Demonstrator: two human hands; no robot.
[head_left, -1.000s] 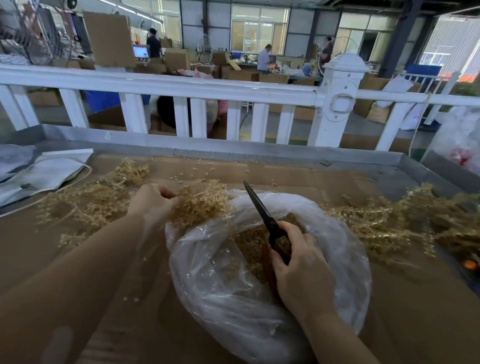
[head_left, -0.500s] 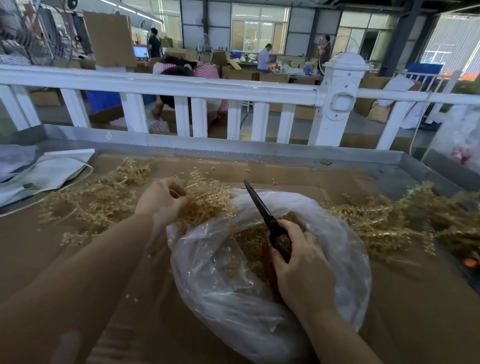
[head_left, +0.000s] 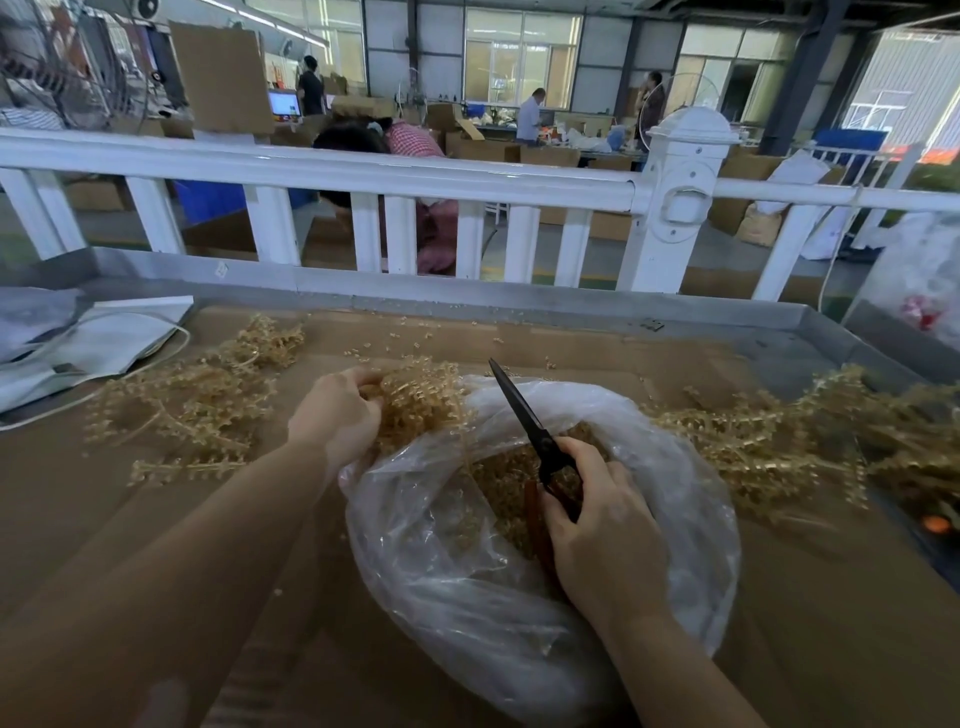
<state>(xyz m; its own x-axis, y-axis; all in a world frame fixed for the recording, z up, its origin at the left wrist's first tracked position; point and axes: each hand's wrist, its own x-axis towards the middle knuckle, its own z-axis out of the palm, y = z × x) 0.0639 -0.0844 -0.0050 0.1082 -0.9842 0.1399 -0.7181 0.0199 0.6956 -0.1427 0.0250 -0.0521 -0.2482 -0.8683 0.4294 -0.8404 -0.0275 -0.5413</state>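
My left hand (head_left: 337, 413) grips a bunch of golden beaded sprigs (head_left: 421, 400) at the far left rim of a clear plastic bag (head_left: 447, 561). The bag lies open on the cardboard-covered table and holds more golden pieces (head_left: 504, 473). My right hand (head_left: 597, 530) holds black scissors (head_left: 524, 415) with reddish handles over the bag's mouth. The blades are together and point up and away to the left.
Loose golden sprigs lie in a heap on the left (head_left: 208, 400) and a bigger heap on the right (head_left: 810, 441). White bags and a cord (head_left: 93, 343) sit far left. A white railing (head_left: 467, 182) and the table's metal rim (head_left: 467, 299) close the far side.
My left hand has moved right and a little away with the sprig bunch, closer to the bag's rim. My right hand and the scissors have hardly moved.
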